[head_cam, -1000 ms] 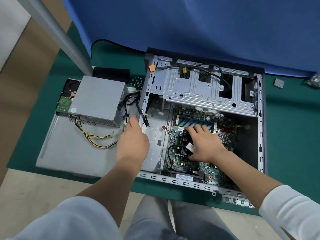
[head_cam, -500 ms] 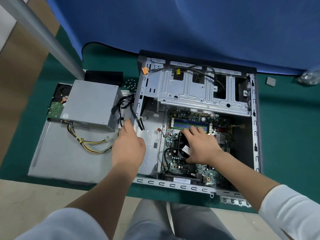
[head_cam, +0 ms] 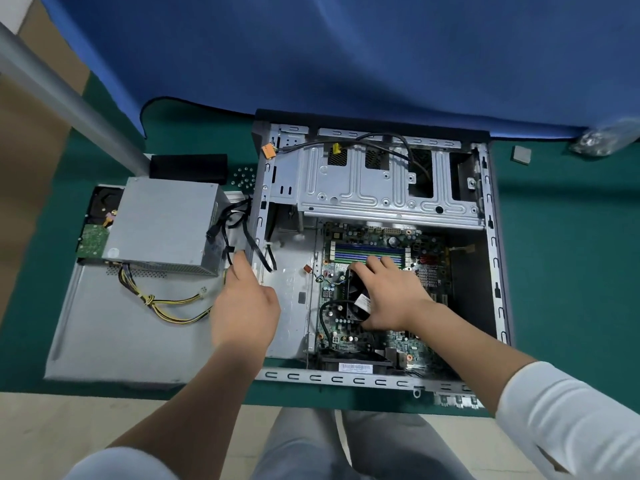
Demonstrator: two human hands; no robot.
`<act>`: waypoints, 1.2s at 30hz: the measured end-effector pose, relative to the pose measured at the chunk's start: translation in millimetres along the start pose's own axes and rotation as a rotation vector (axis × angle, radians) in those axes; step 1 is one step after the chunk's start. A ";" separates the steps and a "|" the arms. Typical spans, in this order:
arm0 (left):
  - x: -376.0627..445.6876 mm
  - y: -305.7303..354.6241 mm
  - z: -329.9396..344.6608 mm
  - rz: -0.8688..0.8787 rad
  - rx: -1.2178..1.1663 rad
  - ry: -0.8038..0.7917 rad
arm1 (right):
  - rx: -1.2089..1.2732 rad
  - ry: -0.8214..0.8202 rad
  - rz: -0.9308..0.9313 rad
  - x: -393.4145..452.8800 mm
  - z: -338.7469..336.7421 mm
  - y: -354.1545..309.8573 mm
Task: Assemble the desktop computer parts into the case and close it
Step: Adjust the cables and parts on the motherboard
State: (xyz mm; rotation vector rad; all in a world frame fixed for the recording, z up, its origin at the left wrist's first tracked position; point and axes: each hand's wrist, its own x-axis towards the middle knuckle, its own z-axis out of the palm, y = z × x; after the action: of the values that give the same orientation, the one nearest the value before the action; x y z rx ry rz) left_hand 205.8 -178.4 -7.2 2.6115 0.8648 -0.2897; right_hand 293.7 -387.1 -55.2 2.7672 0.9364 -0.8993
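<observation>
While the case [head_cam: 377, 188] lies open on its side on the green mat [head_cam: 568, 271], items are listed left to right, each placed relative to that case.

1. Side panel [head_cam: 104, 334]: flat, well left of the case, carrying other parts.
2. Hard drive [head_cam: 91, 233]: at the panel's far left corner, partly under item 3.
3. Power supply [head_cam: 162, 223]: outside the case, just beside its left wall; long axis across the view; yellow leads [head_cam: 166, 306] trail toward the viewer, black cables [head_cam: 239, 216] drape over the wall.
4. Left hand [head_cam: 246, 303]: at the case's left wall, fingers curled toward the black cables; whether they pinch one cannot be told. The power supply lies up and left of these fingertips, so this is judged the nearer hand for lifting it in.
5. Right hand [head_cam: 388, 296]: inside the case, fingers spread and bent over the cooler fan [head_cam: 355, 292] on the motherboard [head_cam: 426, 271].
6. Drive cage [head_cam: 381, 181]: far half of the case.
</observation>
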 end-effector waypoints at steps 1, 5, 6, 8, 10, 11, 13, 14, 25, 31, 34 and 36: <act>-0.2 0.3 -0.5 0.004 0.003 -0.001 | -0.004 -0.006 -0.005 0.3 -1.6 0.0; 0.7 0.0 -0.1 0.008 0.006 0.003 | -0.049 0.023 -0.009 -4.8 -1.1 -2.2; 0.7 -0.8 0.4 0.007 0.007 0.005 | -0.049 0.033 -0.005 -6.2 0.3 -3.1; -0.2 -1.7 0.8 0.008 0.004 0.006 | -0.033 0.045 0.003 -7.5 1.0 -4.8; -0.8 -2.1 0.7 0.010 -0.011 0.007 | -0.017 0.046 0.013 -7.0 -0.6 -6.0; -0.8 -2.2 0.9 0.011 -0.022 0.010 | -0.015 0.043 0.014 -6.6 -1.5 -6.3; -0.6 -2.7 1.4 0.014 -0.034 0.016 | -0.019 0.035 0.018 -6.1 -2.9 -6.7; -0.4 -2.8 2.0 0.017 -0.034 0.020 | -0.022 0.038 0.019 -5.7 -3.5 -6.2; -0.5 -2.8 1.3 0.031 -0.025 0.024 | -0.013 0.021 0.039 8.3 -6.8 -3.0; 0.7 -3.7 3.4 0.029 -0.039 0.041 | -0.018 0.009 -0.003 2.0 -5.2 -0.3; 0.6 -3.8 3.0 0.030 -0.044 0.035 | -0.021 0.006 0.008 0.8 -5.8 -1.3; 0.7 -3.7 2.4 0.035 -0.043 0.038 | -0.026 0.011 0.022 0.9 -5.0 -4.4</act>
State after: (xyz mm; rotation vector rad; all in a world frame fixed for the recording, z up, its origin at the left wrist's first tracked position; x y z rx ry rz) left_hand 203.8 -176.3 -10.7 2.5969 0.8283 -0.2105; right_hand 294.3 -381.7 -51.2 2.7581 0.9108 -0.8626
